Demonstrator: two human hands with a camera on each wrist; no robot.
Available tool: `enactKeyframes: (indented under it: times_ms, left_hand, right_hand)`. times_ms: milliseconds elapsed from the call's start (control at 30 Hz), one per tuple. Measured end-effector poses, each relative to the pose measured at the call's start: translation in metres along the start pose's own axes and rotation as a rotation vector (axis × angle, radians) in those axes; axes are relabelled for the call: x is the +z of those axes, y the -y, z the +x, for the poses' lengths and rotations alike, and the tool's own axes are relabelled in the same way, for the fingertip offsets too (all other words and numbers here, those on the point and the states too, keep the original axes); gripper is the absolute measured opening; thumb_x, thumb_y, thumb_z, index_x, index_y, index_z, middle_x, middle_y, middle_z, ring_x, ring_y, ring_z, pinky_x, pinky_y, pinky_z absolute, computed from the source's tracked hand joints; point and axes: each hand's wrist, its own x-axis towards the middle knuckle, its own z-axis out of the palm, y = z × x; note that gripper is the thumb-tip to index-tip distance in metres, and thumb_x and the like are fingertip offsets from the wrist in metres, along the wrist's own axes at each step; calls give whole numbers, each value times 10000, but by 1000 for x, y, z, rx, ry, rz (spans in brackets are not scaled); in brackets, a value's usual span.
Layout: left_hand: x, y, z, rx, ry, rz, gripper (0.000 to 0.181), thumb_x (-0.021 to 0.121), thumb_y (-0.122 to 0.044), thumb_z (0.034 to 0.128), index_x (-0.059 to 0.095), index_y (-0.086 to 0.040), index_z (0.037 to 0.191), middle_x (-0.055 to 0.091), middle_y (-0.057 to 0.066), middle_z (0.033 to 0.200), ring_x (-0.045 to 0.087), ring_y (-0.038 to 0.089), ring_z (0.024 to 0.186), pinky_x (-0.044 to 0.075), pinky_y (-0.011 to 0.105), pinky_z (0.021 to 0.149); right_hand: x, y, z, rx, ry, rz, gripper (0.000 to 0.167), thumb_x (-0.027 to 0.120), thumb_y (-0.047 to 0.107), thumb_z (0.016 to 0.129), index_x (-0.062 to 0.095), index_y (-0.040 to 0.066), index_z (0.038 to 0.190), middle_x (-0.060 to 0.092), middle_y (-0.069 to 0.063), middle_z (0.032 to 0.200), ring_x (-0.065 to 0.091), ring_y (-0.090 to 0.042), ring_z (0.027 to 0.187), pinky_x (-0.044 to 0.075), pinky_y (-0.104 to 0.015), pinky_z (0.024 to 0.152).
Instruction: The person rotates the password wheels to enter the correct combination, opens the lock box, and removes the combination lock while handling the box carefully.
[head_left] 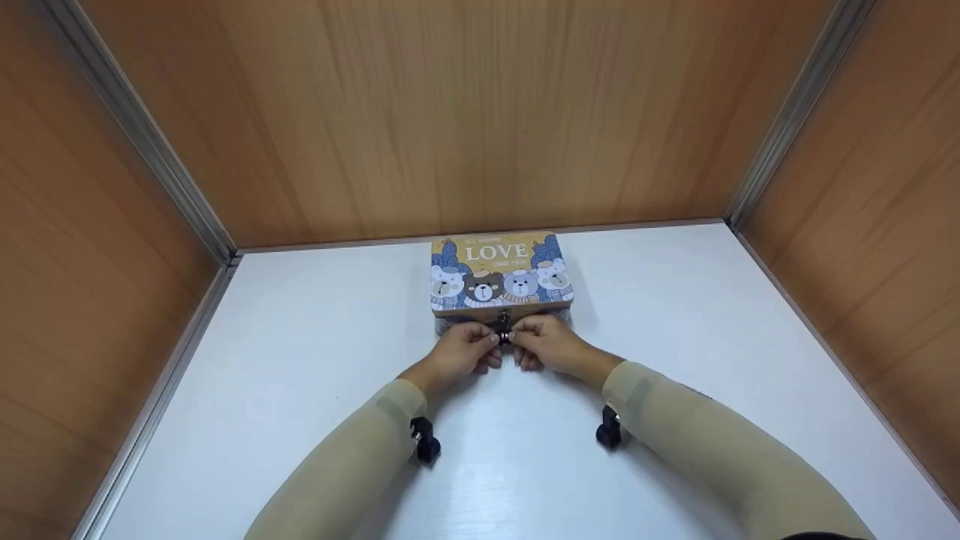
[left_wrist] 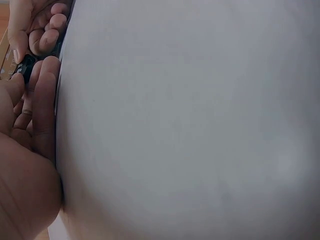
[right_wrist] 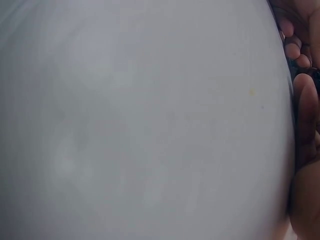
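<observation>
A lidded box (head_left: pixel 499 271) printed with bears and the word LOVE stands closed on the white table, against the back wall. At its front clasp (head_left: pixel 505 319) hangs a small black padlock (head_left: pixel 505 337), with small pale marks on its body in the left wrist view. My left hand (head_left: pixel 466 349) pinches the padlock from the left between thumb and fingers. From the other side, my right hand (head_left: pixel 546 343) pinches it too. The fingertips partly cover the padlock (left_wrist: pixel 25 67), and its shackle is hard to make out. In the right wrist view, only a dark sliver of it shows at the edge.
The white table (head_left: pixel 315 360) spreads out around the box. Wooden panels enclose it, with a back wall (head_left: pixel 480 120), a left wall (head_left: pixel 97 225) and a right wall (head_left: pixel 862 225). Dark wrist devices (head_left: pixel 426 441) hang under both sleeves, close above the table.
</observation>
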Motion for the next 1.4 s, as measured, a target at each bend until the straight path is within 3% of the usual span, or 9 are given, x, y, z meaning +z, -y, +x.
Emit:
enactKeyframes:
  times_ms: [267,600,967,1200,1400]
  left_hand:
    - [0,0,0,3,-7,16,190,603,-156,1184,715,-2,1190,802,94,1029,787,142,883,649,273,768]
    - [1,-3,-2,5,-2,17,193,598,-155,1184,716,-4,1199,804,93,1026,786,144,876,655,282,774]
    - [0,-1,-1,3,0,27,206,605,-171,1185,723,-2,1193,805,103,1039,790,146,887,648,282,772]
    - [0,-1,0,-4,0,43,203,595,-175,1191,721,-16,1198,800,89,1053,794,146,904,650,287,793]
    - [0,-1,-1,0,0,37,198,595,-171,1189,718,-16,1187,798,93,1053,796,152,903,655,291,796]
  right_hand:
    - [-1,0,0,9,1,1,237,635,159,1146,748,-50,1135,752,-5,742,694,-90,589,580,-214,540]
    - [-2,1,-2,42,-19,73,279,607,163,1163,714,-63,1286,756,-36,776,693,-93,594,604,-232,554]
    - [-1,-1,0,12,-3,43,144,672,117,1126,719,-11,1169,752,-19,764,702,-102,610,601,-232,556]
    - [-2,1,1,23,17,11,215,638,144,1144,731,-50,1130,741,-7,747,691,-95,588,584,-219,540]
    - [-3,-2,3,45,8,43,219,632,167,1154,745,-20,1148,754,-25,764,696,-95,596,603,-232,558]
